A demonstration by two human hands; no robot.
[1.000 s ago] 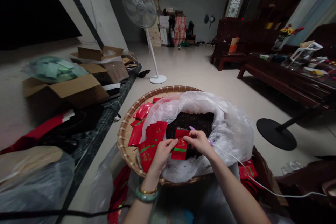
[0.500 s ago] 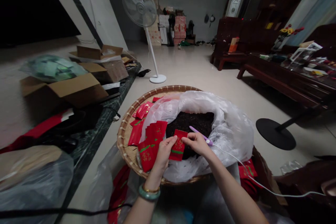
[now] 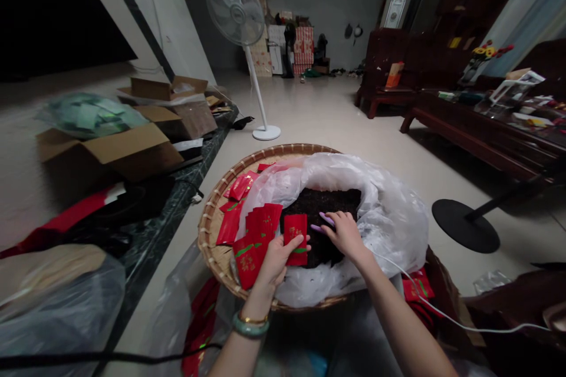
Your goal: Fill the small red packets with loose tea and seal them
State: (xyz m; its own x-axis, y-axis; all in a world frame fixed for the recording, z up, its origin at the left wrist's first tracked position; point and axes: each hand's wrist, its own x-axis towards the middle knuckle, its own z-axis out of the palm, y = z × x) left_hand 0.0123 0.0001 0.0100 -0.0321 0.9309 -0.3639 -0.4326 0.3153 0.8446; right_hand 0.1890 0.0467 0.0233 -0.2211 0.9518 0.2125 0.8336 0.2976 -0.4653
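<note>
The left hand [image 3: 279, 256] grips a red packet [image 3: 295, 225], thumb across its printed front and fingers behind, while the right hand [image 3: 347, 235] is closed around a purple tool [image 3: 316, 228], whose two slim arms stick out, parted, just beside the packet's right edge. Around them, the pale floor [image 3: 336, 112] reaches to the far wall; a white fan [image 3: 236, 9] stands on it, beyond a round woven tray [image 3: 207, 212]. To the left, an opened carton [image 3: 128, 144] has a clear bag of greenish packs on top. The tray bears a white plastic bag [image 3: 391, 212], its mouth spread wide around dark, loose filling [image 3: 318, 200]. The held packet is upright above the left part of this filling. Left of it, overlapping red packets [image 3: 252, 241] lie fanned out at the tray's near side, and a few more lie behind them. A thin white cord [image 3: 464, 325] runs from the right hand toward the right. A green bangle [image 3: 250, 328] circles the left wrist.
</note>
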